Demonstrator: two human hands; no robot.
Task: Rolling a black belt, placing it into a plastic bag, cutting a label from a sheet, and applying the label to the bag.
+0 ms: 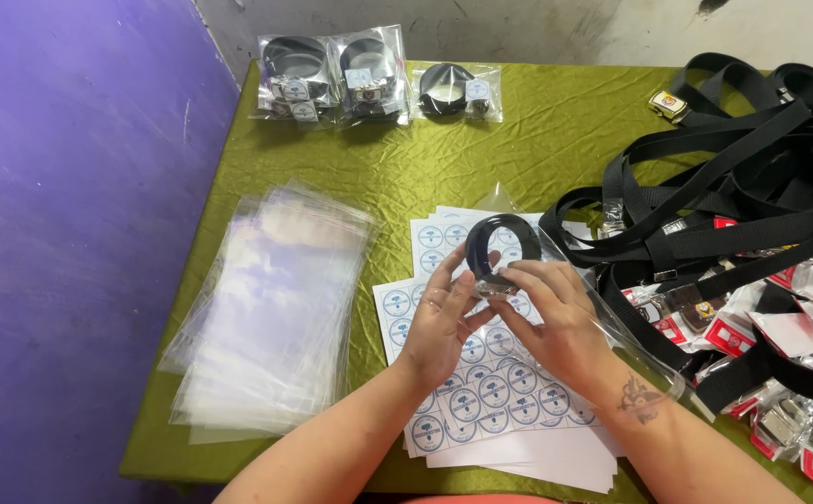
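Note:
Both hands meet over the sticker sheets, holding a rolled black belt (498, 243) with a metal buckle at its lower edge. My left hand (441, 317) grips its left side with thumb and fingers. On the right side, my right hand (556, 317) pinches the roll at the buckle. A clear plastic bag (612, 322) lies under and behind the right hand, its open end near the roll. Sheets of round blue-and-white stickers (495, 392) lie on the green cloth below the hands.
A stack of clear plastic bags (271, 317) lies at the left. Three bagged rolled belts (369, 79) sit at the table's far edge. A heap of loose black belts (733, 187) and buckles (780, 420) fills the right side. A purple wall runs along the left.

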